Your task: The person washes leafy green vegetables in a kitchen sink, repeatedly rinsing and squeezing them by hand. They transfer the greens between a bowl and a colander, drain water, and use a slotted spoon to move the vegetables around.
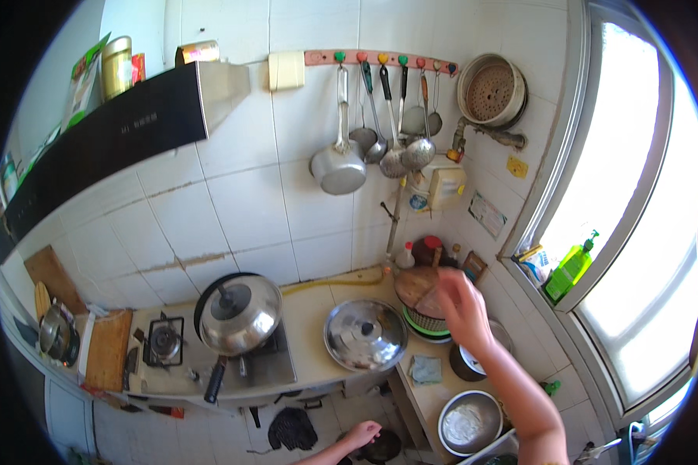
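My right hand is raised at the right, in front of a round lid or board that lies over a basket with a green rim; whether it touches or holds anything is unclear. Low in the middle, my left hand hangs over the floor with curled fingers, and nothing shows in it. A metal lid lies on the counter left of the right hand. A folded cloth and a metal bowl of white powder or dough are below the right hand.
A lidded wok stands on the gas stove, its handle past the front edge. Ladles and a saucepan hang on the wall. A green pump bottle stands on the windowsill. A black bag lies on the floor.
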The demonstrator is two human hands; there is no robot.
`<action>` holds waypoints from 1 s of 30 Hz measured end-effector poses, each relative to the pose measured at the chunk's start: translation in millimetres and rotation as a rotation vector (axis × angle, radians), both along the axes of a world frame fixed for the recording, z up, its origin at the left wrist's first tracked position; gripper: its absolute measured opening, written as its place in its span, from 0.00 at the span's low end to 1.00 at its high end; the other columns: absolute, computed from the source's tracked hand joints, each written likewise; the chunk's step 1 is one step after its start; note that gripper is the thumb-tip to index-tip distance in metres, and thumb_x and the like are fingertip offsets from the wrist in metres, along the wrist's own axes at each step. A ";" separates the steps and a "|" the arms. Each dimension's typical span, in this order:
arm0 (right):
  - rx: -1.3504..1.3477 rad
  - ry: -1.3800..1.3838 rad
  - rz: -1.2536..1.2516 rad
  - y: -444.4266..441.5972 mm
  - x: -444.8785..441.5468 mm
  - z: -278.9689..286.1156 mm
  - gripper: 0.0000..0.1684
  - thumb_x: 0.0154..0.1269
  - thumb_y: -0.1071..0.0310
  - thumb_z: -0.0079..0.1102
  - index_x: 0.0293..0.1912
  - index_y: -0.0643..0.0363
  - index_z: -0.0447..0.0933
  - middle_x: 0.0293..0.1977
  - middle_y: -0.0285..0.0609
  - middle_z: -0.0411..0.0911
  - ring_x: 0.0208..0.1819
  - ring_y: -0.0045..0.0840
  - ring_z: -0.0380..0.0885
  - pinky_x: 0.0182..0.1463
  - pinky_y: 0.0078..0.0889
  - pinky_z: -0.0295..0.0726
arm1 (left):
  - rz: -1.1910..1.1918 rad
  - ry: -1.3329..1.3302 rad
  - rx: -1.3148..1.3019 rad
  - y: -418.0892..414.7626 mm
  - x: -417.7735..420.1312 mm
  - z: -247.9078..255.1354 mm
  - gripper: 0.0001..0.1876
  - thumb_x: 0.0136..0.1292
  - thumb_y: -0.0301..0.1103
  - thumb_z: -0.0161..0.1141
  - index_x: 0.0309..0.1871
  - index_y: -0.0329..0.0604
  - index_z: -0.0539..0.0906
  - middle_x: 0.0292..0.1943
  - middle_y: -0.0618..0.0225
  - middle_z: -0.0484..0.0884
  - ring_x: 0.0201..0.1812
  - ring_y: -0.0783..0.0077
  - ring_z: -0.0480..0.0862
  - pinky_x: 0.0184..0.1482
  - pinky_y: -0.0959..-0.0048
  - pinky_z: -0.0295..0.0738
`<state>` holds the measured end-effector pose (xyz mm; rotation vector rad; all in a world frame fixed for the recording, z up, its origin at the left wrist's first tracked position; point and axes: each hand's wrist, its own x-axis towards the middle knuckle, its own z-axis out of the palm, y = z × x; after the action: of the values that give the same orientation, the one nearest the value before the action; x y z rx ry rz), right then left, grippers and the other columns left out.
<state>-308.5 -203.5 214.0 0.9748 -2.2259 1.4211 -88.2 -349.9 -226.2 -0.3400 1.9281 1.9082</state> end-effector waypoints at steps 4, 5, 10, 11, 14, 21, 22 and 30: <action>-0.096 0.056 0.030 -113.5 -134.4 63.9 0.25 0.64 0.67 0.58 0.58 0.61 0.64 0.46 0.52 0.77 0.39 0.34 0.78 0.45 0.34 0.77 | 0.165 -0.077 0.071 -59.7 11.5 -0.8 0.11 0.70 0.39 0.54 0.45 0.42 0.82 0.32 0.67 0.84 0.27 0.78 0.80 0.30 0.76 0.75; -0.107 0.098 0.033 -152.1 -165.6 74.3 0.27 0.64 0.65 0.59 0.59 0.61 0.62 0.46 0.52 0.77 0.40 0.35 0.78 0.45 0.34 0.77 | 0.304 -0.016 0.200 -76.2 27.1 -9.3 0.09 0.70 0.37 0.54 0.45 0.43 0.81 0.32 0.69 0.83 0.28 0.79 0.79 0.30 0.79 0.74; 0.018 0.276 -0.214 -260.8 -299.7 124.2 0.33 0.62 0.56 0.60 0.58 0.68 0.61 0.48 0.61 0.76 0.48 0.49 0.77 0.52 0.47 0.75 | 0.550 0.084 0.223 -153.0 85.0 -26.0 0.09 0.70 0.38 0.56 0.47 0.46 0.82 0.31 0.68 0.84 0.23 0.79 0.79 0.22 0.78 0.72; 0.061 0.226 -0.269 -280.5 -308.6 139.2 0.34 0.62 0.54 0.59 0.58 0.69 0.62 0.49 0.62 0.76 0.51 0.50 0.76 0.54 0.47 0.74 | 0.643 -0.024 0.177 -171.0 107.9 -40.4 0.09 0.68 0.38 0.57 0.46 0.47 0.82 0.30 0.68 0.84 0.22 0.79 0.79 0.20 0.77 0.72; 0.144 0.042 -0.397 -309.4 -337.2 165.8 0.37 0.63 0.48 0.56 0.58 0.72 0.64 0.52 0.64 0.75 0.56 0.52 0.74 0.60 0.47 0.71 | 0.891 -0.172 -0.021 -203.5 170.8 -56.6 0.11 0.63 0.39 0.59 0.44 0.46 0.82 0.26 0.67 0.83 0.19 0.77 0.77 0.18 0.76 0.71; 0.247 -0.057 -0.456 -337.6 -356.9 175.0 0.36 0.64 0.46 0.47 0.54 0.73 0.71 0.51 0.64 0.76 0.56 0.50 0.75 0.62 0.45 0.70 | 1.159 -0.439 0.123 -217.6 294.1 -80.9 0.07 0.60 0.38 0.54 0.33 0.47 0.79 0.19 0.66 0.75 0.16 0.72 0.71 0.16 0.75 0.65; 0.247 -0.021 -0.468 -339.8 -358.5 175.0 0.35 0.64 0.47 0.45 0.53 0.72 0.72 0.51 0.64 0.76 0.55 0.51 0.75 0.61 0.46 0.70 | 1.112 -0.436 0.135 -216.9 301.1 -84.4 0.08 0.61 0.37 0.52 0.37 0.45 0.78 0.20 0.66 0.75 0.17 0.72 0.71 0.16 0.74 0.65; 0.270 0.000 -0.425 -337.7 -329.0 210.1 0.31 0.62 0.49 0.43 0.49 0.66 0.78 0.51 0.58 0.78 0.55 0.48 0.76 0.60 0.45 0.72 | 1.003 -0.440 0.390 -204.2 304.9 -112.8 0.10 0.63 0.36 0.46 0.42 0.44 0.74 0.20 0.68 0.70 0.19 0.72 0.68 0.17 0.72 0.64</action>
<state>-637.5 -541.1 424.1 0.5229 -2.4767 0.9538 216.6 -554.0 -339.0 -1.6645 1.0966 2.3991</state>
